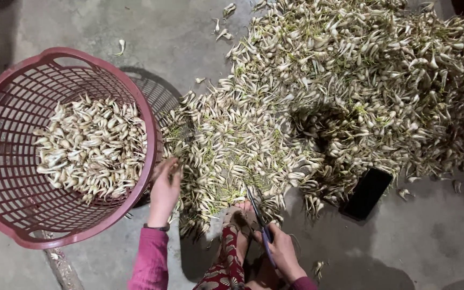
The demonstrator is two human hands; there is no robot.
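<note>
Right hand (283,252), bottom centre, closed on scissors (259,223) — blades aimed into the bulb heap (350,91). Left hand (165,188) pinches bulbs at the heap's edge, beside the red basket (151,134) at left. Judgement: feed 1 bulb at a time, fingertips clear of the blades.

Low in the frame, two arms enter from the bottom edge. The left hand (165,188) is bare, and behind it runs a long magenta-pink sleeve (150,260) of plain knit cloth, ending at the wrist, where a thin dark band (157,227) circles the arm just above the cuff. The right hand (283,252) is bare too, with a strip of the same pink cuff at bottom centre-right. Between them, at bottom centre, lies dark red trouser cloth (225,271) printed with pale floral shapes
</note>
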